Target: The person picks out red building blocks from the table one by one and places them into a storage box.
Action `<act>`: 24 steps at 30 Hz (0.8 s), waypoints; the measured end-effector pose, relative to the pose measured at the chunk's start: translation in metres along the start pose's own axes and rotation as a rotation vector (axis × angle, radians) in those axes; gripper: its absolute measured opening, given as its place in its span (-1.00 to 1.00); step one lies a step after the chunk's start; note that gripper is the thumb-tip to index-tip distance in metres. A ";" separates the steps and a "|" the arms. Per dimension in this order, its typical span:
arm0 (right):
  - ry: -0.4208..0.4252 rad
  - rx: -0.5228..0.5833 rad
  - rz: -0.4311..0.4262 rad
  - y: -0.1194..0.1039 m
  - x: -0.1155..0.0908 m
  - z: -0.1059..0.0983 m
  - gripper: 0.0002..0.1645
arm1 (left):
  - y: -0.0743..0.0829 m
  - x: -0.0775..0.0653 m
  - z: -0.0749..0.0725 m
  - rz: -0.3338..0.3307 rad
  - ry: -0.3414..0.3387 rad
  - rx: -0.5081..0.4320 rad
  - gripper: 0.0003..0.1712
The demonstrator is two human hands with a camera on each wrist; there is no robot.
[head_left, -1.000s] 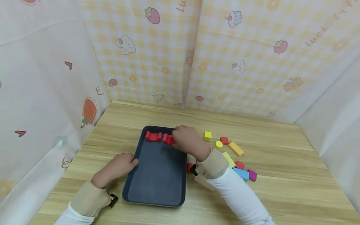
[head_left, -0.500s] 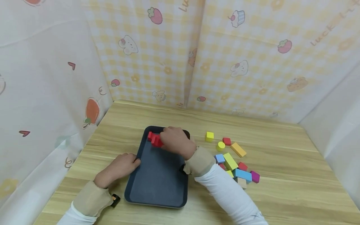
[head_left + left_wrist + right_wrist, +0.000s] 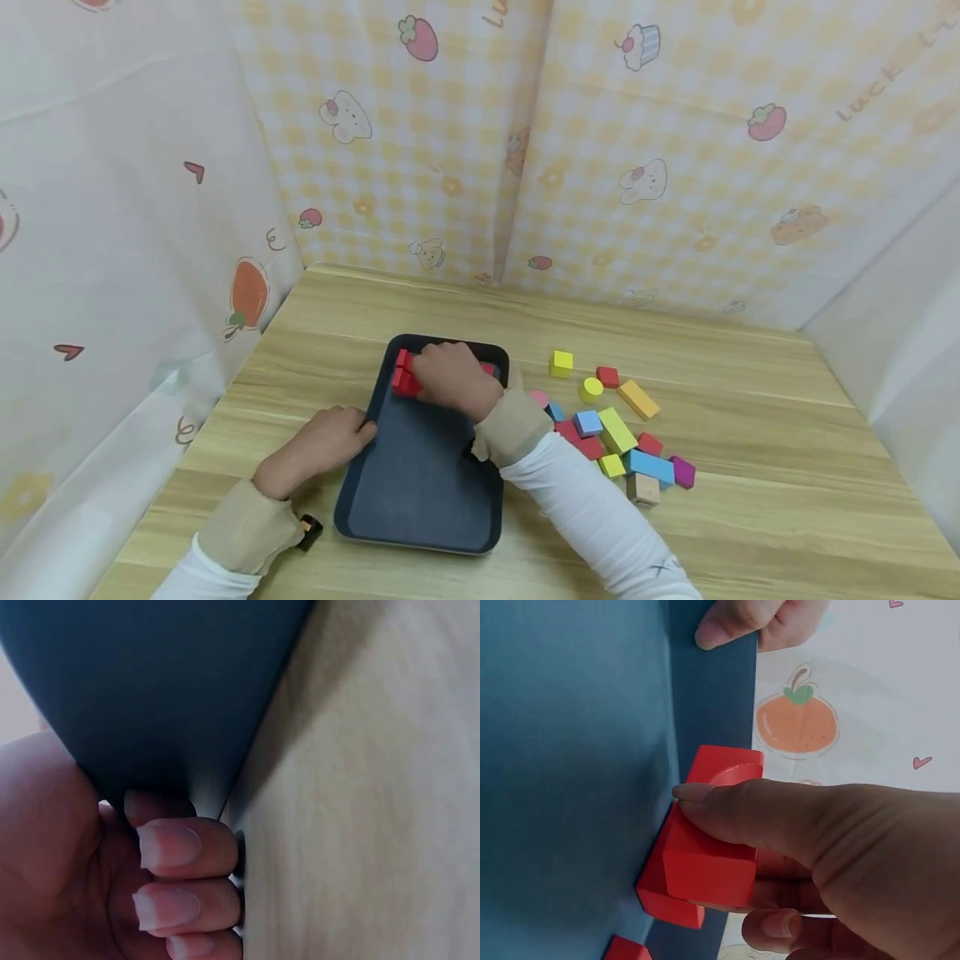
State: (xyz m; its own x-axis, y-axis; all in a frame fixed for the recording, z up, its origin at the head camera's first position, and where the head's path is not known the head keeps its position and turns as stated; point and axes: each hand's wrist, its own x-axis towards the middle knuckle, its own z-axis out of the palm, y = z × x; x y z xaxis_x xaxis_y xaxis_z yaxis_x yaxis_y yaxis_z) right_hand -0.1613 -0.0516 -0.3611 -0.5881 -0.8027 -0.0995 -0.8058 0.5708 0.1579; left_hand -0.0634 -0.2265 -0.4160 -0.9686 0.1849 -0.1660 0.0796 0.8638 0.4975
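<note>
My right hand (image 3: 456, 379) pinches a red arch block (image 3: 709, 866) between thumb and fingers at the tray's far left corner. The block's curved notch shows beside my thumb in the right wrist view. Against it lies another red block (image 3: 664, 896), partly covered. A further red piece (image 3: 487, 368) shows past my knuckles, inside the far end of the dark tray (image 3: 420, 492). My left hand (image 3: 318, 446) grips the tray's left edge, thumb over the rim. Its other fingers (image 3: 180, 847) curl against the tray's outer side, close to the tabletop.
To the right of the tray lie several loose blocks: a yellow cube (image 3: 561, 364), a yellow cylinder (image 3: 591, 390), an orange block (image 3: 638, 400), a blue block (image 3: 649, 468) and a purple one (image 3: 682, 472). A patterned curtain (image 3: 420, 167) hangs behind the wooden table (image 3: 765, 467).
My right hand has moved left along the tray's far end, bringing the red arch block up to the other one. My left hand keeps its hold on the tray's edge.
</note>
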 end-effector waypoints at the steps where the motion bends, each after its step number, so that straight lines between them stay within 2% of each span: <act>1: -0.004 0.007 0.002 0.000 0.001 0.001 -0.65 | 0.000 0.000 0.000 -0.002 0.001 0.002 -0.60; 11: -0.047 0.019 0.027 -0.005 0.007 0.008 -0.68 | 0.003 -0.002 -0.002 0.003 0.002 0.002 -0.60; 24: -0.016 -0.014 0.016 -0.008 0.007 0.013 -0.68 | 0.002 -0.002 -0.002 0.018 0.006 -0.001 -0.59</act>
State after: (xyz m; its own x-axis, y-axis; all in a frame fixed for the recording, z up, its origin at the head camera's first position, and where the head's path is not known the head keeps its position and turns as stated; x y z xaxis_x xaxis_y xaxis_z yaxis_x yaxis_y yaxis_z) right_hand -0.1599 -0.0595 -0.3757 -0.6022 -0.7904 -0.1125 -0.7951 0.5811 0.1737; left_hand -0.0619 -0.2260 -0.4135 -0.9685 0.1975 -0.1519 0.0967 0.8598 0.5014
